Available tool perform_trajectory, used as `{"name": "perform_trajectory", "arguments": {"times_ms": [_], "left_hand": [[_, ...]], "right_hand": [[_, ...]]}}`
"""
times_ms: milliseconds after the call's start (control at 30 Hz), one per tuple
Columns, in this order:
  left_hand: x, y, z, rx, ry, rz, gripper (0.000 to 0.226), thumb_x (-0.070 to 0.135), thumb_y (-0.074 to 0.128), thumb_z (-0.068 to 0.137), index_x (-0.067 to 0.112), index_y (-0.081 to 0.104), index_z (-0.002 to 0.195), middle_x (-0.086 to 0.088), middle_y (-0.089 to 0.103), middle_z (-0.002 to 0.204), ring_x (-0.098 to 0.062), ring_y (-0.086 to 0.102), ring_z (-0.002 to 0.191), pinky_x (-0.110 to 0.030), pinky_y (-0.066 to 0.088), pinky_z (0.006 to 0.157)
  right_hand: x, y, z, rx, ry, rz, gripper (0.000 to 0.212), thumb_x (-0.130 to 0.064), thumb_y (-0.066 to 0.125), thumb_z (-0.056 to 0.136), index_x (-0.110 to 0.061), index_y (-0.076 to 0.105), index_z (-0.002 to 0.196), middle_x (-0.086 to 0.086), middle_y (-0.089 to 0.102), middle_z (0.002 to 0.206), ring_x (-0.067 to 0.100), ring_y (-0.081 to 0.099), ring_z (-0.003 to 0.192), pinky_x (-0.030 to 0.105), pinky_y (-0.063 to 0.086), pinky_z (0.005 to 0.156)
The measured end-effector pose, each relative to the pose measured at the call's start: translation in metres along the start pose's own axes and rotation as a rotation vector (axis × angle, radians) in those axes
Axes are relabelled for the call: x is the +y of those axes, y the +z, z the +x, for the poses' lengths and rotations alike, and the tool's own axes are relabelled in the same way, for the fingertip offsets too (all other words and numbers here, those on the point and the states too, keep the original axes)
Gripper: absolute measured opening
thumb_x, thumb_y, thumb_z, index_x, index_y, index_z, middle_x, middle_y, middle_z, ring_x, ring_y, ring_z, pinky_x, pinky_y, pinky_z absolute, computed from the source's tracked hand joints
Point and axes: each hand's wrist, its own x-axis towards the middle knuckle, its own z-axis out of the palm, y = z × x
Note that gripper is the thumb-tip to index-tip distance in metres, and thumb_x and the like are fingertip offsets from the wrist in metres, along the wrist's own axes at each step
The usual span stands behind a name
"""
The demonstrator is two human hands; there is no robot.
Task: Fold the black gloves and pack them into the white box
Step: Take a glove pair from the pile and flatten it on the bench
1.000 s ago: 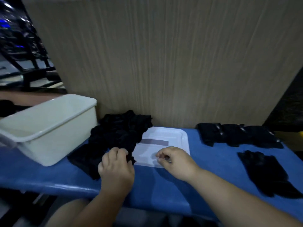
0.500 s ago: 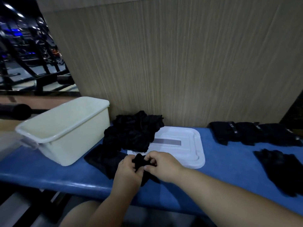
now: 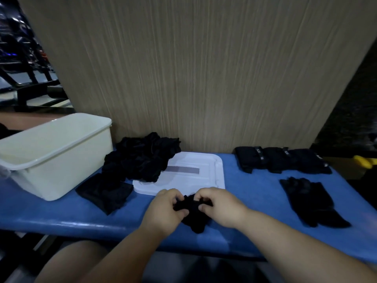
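The left hand (image 3: 163, 209) and the right hand (image 3: 220, 207) are close together over the near part of a blue-covered table (image 3: 61, 219). Each hand pinches one small crumpled black fabric glove (image 3: 193, 220) between curled fingers and thumb. The glove is bunched between the two hands, and its lower end rests on the blue surface just under them.

Just beyond the hands a flat white plastic lid (image 3: 189, 176) with a grey strip across it lies on the table, its near edge close to the knuckles. Beyond the left hand a loose heap of black gloves (image 3: 142, 158) spills over the lid's far left corner. To the left of that hand a flattened black cloth piece (image 3: 104, 190) lies on the blue surface. Farther left, well apart from both hands, stands the open rectangular white plastic box (image 3: 55, 158).

Beyond and to the right of the right hand sits a row of folded black bundles (image 3: 281, 160) with small lettered bands. Nearer on that side, a pair of black gloves laid flat (image 3: 310, 201) points its fingers away from the person.

A tall wood-grain panel (image 3: 183, 68) rises directly behind the table. To its left the room is dim, with dark metal frames (image 3: 30, 64). A small yellow object (image 3: 365, 161) shows at the far right edge.
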Motion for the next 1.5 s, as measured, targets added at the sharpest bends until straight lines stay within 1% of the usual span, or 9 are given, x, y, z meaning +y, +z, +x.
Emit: {"name": "perform_trajectory", "arguments": {"times_ms": [100,200,400,567,733,867,1033,1333,1500], "left_hand": [[0.017,0.015,0.003,-0.066,0.113,-0.029,0.038,0.017,0.074,0.079,0.032,0.053,0.107,0.020,0.046,0.108,-0.005,0.047,0.106,-0.023,0.042,0.094],[0.033,0.035,0.009,-0.266,0.199,-0.108,0.058,0.011,0.068,0.082,0.042,0.046,0.125,0.020,0.055,0.116,0.001,0.052,0.107,-0.021,0.044,0.095],[0.067,0.069,0.023,-0.238,0.289,-0.041,0.030,0.015,0.071,0.081,0.036,0.052,0.092,0.012,0.046,0.079,-0.002,0.044,0.063,-0.011,0.034,0.061],[0.087,0.093,0.031,-0.145,0.182,-0.202,0.028,0.013,0.074,0.080,0.032,0.053,0.085,0.011,0.046,0.082,-0.003,0.045,0.066,-0.007,0.037,0.060],[0.101,0.111,0.042,-0.159,0.056,-0.424,0.023,0.011,0.072,0.083,0.027,0.057,0.087,-0.016,0.066,0.082,-0.012,0.057,0.068,-0.015,0.044,0.058],[0.114,0.121,0.052,-0.159,0.030,-0.611,0.026,0.001,0.070,0.081,0.023,0.058,0.087,-0.007,0.067,0.081,-0.012,0.061,0.072,-0.019,0.049,0.068],[0.118,0.130,0.057,-0.134,0.004,-0.725,0.025,-0.003,0.068,0.082,0.020,0.056,0.085,-0.004,0.069,0.073,-0.016,0.066,0.071,-0.034,0.053,0.079],[0.120,0.130,0.059,-0.035,-0.045,-0.704,0.018,0.007,0.066,0.087,0.013,0.051,0.079,-0.001,0.058,0.060,-0.003,0.055,0.046,-0.017,0.049,0.051],[0.121,0.132,0.060,0.017,-0.049,-0.568,0.028,0.018,0.071,0.083,0.013,0.046,0.070,-0.003,0.054,0.057,-0.009,0.050,0.042,-0.018,0.043,0.047]], "right_hand": [[0.018,-0.019,-0.016,0.040,-0.023,-0.094,0.018,-0.019,0.058,0.092,-0.034,0.063,0.101,-0.016,0.051,0.098,0.004,0.050,0.088,0.018,0.040,0.078],[0.036,-0.040,-0.033,0.095,-0.056,-0.147,0.018,-0.014,0.059,0.091,-0.029,0.066,0.099,-0.016,0.048,0.090,-0.002,0.047,0.079,0.017,0.037,0.075],[0.077,-0.057,-0.056,0.353,-0.084,-0.141,0.015,-0.011,0.068,0.085,-0.026,0.070,0.089,-0.023,0.047,0.092,-0.003,0.047,0.093,0.010,0.036,0.083],[0.098,-0.074,-0.066,0.390,-0.071,-0.083,0.019,-0.012,0.073,0.080,-0.028,0.066,0.086,-0.022,0.049,0.098,0.007,0.053,0.082,0.017,0.044,0.076],[0.113,-0.095,-0.074,0.377,-0.078,-0.145,0.039,-0.001,0.066,0.069,-0.032,0.059,0.090,-0.025,0.039,0.111,0.002,0.053,0.093,0.018,0.046,0.076],[0.122,-0.104,-0.073,0.396,-0.029,-0.195,0.037,-0.006,0.071,0.071,-0.029,0.058,0.097,-0.025,0.037,0.104,-0.004,0.048,0.086,0.016,0.044,0.065],[0.126,-0.108,-0.071,0.401,0.010,-0.101,0.030,-0.023,0.085,0.067,-0.028,0.059,0.081,-0.015,0.046,0.088,0.002,0.049,0.077,0.013,0.041,0.068],[0.115,-0.105,-0.067,0.351,-0.088,0.033,0.033,-0.012,0.087,0.064,-0.016,0.062,0.085,-0.011,0.054,0.102,-0.008,0.049,0.096,0.002,0.034,0.080],[0.118,-0.099,-0.063,0.407,-0.068,-0.022,0.041,-0.020,0.088,0.064,-0.028,0.048,0.072,-0.015,0.050,0.084,-0.002,0.050,0.086,0.005,0.035,0.073]]}}
